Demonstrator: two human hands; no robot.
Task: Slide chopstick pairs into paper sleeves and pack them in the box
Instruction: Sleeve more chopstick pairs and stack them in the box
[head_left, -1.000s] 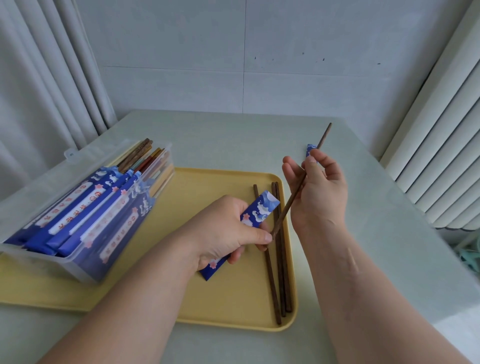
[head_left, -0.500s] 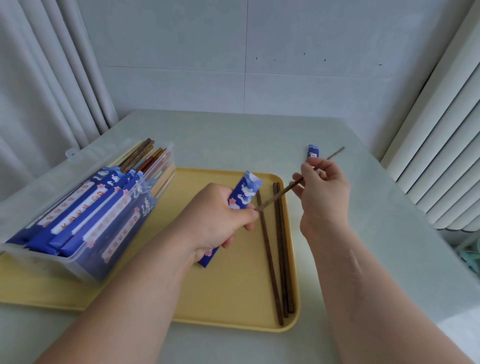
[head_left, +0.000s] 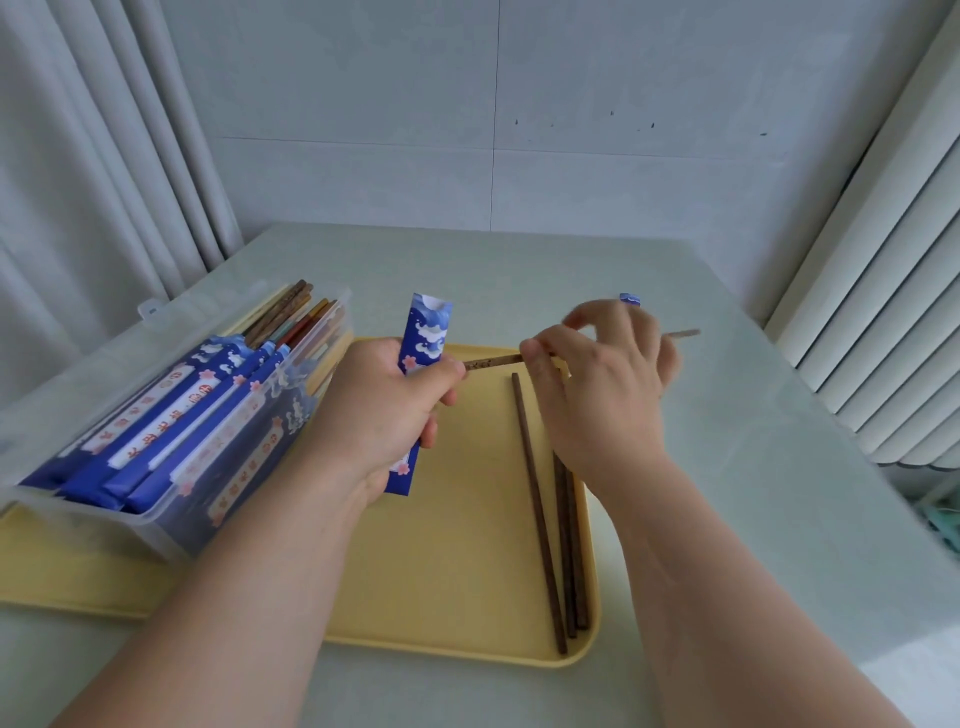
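Left hand (head_left: 384, 415): grips sleeve (head_left: 427, 332), mouth pointing away.
Right hand (head_left: 608, 395): pinches chopstick (head_left: 491, 362), axis crosswise, tip below mouth.

yellow tray (head_left: 467, 587) flat on pale tabletop (head_left: 753, 467) | grey curtain (head_left: 104, 182) at left | white ribbed panel (head_left: 883, 312) at right | pale tiled wall (head_left: 571, 78) behind tabletop

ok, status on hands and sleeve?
Left hand grips sleeve, mouth up. Right hand pinches one chopstick, level, tip at left thumb, not in sleeve. Three chopsticks loose on tray; nothing in the way.
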